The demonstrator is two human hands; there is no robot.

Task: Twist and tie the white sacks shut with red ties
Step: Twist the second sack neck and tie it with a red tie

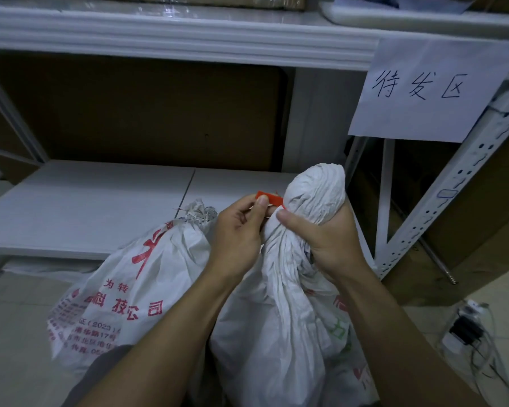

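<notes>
A white woven sack (279, 312) stands in front of me, its mouth gathered and twisted into a bunched knob (316, 195). My right hand (326, 245) is clenched around the twisted neck just under that knob. My left hand (238, 230) pinches a red tie (272, 199) between thumb and fingers, right against the left side of the neck. How far the tie runs around the neck is hidden. A second white sack (121, 295) with red printing leans to the left, its bunched top (196, 212) behind my left hand.
A white shelf board (86, 207) lies low behind the sacks, with a white shelf beam (174, 33) above. A perforated white upright (441, 201) and a handwritten paper sign (423, 89) are at the right. A power strip with cables (467, 330) lies on the floor.
</notes>
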